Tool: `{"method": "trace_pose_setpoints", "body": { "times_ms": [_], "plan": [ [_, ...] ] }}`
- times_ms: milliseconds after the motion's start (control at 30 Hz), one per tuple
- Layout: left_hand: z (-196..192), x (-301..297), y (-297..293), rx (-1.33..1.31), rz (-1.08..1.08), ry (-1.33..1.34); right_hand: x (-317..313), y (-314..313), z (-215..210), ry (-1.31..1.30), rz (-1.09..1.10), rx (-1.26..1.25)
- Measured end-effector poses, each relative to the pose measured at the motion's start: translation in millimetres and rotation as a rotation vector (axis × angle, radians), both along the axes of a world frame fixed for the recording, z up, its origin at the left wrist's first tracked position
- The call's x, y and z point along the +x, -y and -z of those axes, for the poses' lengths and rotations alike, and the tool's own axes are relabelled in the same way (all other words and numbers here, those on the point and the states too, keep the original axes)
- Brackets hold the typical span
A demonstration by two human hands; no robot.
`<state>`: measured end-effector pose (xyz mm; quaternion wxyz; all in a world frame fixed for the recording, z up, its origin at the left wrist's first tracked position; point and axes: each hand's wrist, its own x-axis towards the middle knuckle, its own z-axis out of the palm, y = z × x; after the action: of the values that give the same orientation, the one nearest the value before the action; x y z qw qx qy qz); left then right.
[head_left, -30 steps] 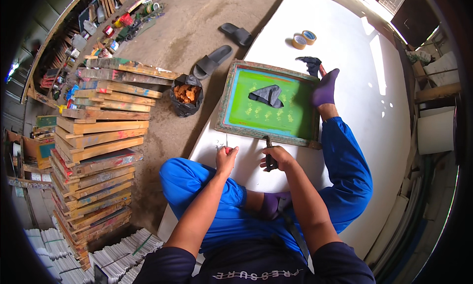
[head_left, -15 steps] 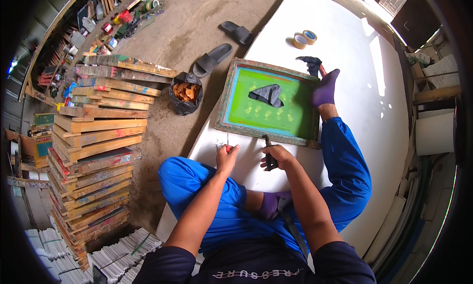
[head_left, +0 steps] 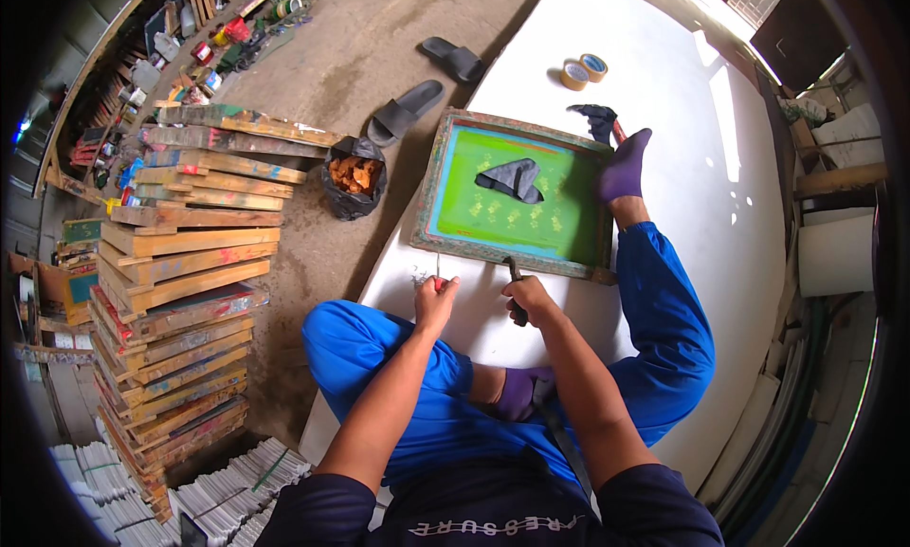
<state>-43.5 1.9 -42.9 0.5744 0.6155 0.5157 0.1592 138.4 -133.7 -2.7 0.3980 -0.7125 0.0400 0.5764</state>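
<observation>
Right grip: right hand (head_left: pixel 531 298) wrapped tight round a dark tool (head_left: pixel 516 291), fingers pressed together on its handle; tool tip rests at the near edge of the screen frame (head_left: pixel 517 191).
Left grip: left hand (head_left: pixel 434 300) pinching a thin nail (head_left: pixel 437 265) between fingertips, nail upright on the white tabletop (head_left: pixel 664 92), just left of the tool.
Frame vs grips: wooden frame with green mesh lies flat just beyond both hands, its near rail touching the tool.
On the mesh: grey cloth (head_left: pixel 512 179), farther out from the grips.
Far corner: foot in a purple sock (head_left: pixel 624 166) pressing the frame's right far corner; a black cloth (head_left: pixel 597 120) beside it.
Beyond frame: two tape rolls (head_left: pixel 582 70) on the tabletop, well apart from the hands.
Left of left grip, off the tabletop: black bag of orange pieces (head_left: pixel 353 175), stacked wooden frames (head_left: pixel 190 253), two black sandals (head_left: pixel 427 82) on the floor.
Change from earlier frame: both hands stay at the near rail, same holds; frame, cloth and foot unmoved.
</observation>
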Motion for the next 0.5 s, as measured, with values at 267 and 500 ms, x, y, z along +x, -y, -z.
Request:
{"method": "trace_pose_setpoints", "body": {
  "times_ms": [267,500],
  "plan": [
    [2.1,2.1,1.4,-0.036,-0.003,-0.009,-7.7,-1.5,4.1,0.215,-0.068,-0.098],
    [-3.9,2.7,2.1,-0.039,0.010,-0.007,-18.1,6.3,12.2,0.787,-0.333,-0.226]
  ]
}}
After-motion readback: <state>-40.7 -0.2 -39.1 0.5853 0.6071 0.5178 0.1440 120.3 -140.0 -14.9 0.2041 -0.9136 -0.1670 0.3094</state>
